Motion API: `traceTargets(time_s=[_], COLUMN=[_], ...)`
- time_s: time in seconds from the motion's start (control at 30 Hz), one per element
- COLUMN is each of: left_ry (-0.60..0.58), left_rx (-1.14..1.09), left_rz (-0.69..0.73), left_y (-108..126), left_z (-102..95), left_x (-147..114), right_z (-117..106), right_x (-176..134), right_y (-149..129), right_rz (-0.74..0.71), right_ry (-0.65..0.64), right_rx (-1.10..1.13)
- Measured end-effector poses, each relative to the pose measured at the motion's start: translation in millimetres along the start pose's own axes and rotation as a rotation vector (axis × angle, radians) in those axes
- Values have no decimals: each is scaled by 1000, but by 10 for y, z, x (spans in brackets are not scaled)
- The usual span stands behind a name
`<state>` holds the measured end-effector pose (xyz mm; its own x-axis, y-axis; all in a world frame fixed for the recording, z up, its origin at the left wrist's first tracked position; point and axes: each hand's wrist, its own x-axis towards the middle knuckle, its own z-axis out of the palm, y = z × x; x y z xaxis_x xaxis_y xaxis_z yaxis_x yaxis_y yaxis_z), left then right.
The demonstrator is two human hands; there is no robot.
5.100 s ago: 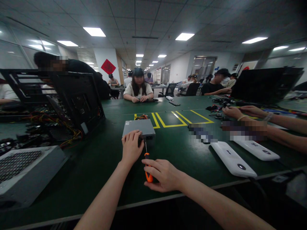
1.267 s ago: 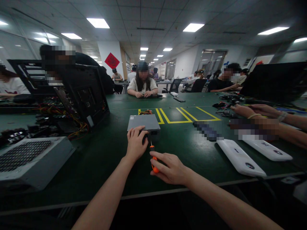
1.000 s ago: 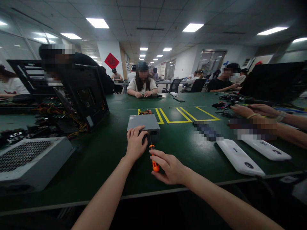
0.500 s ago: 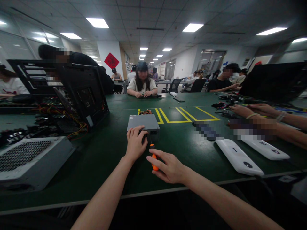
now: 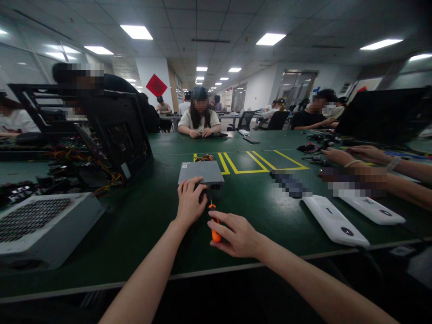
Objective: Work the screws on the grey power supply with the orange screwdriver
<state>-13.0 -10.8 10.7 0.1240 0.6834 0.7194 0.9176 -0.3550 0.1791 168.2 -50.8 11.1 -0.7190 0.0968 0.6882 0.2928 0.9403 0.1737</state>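
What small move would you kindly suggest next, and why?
Perhaps a slight twist of the orange-and-black screwdriver: the right hand holds it, pointed at the near side of the grey rectangular metal box, and the left hand rests on that box's near edge. Whether its tip is seated is unclear.

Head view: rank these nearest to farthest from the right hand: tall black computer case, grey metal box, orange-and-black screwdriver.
1. Orange-and-black screwdriver: held in the right hand.
2. Grey metal box: just ahead, with the left hand touching it.
3. Tall black computer case: farther off, to the left.
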Motion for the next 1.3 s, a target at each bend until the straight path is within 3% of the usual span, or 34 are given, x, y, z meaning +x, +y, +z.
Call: traceTargets(time_s=[0.13,0.4,0.6,0.8,0.9,1.03,1.2,1.3], left_ry=[3,3,5,12,12,16,63,92], left_rx=[-3,-10,-6,-8,-9,-7,11,23], left_rz=[3,3,-5,-5,-10,-16,-64,-104], left_y=[-5,5,8,16,15,13,44,74], left_z=[5,-5,-2,-6,-4,10,68,100], left_x=[-1,2,2,6,8,11,36,56], right_z=[66,-19,48,3,21,58,2,1], right_x=[-49,-3,-25,-7,-9,-27,8,13], right_y=[28,-6,13,7,11,15,-1,4], right_rz=[60,5,63,-10,-50,13,-8,-51], right_ry=[96,-6,96,-30,-2,79,-31,-27], right_rx=[53,9,47,11,-34,31,37,-16])
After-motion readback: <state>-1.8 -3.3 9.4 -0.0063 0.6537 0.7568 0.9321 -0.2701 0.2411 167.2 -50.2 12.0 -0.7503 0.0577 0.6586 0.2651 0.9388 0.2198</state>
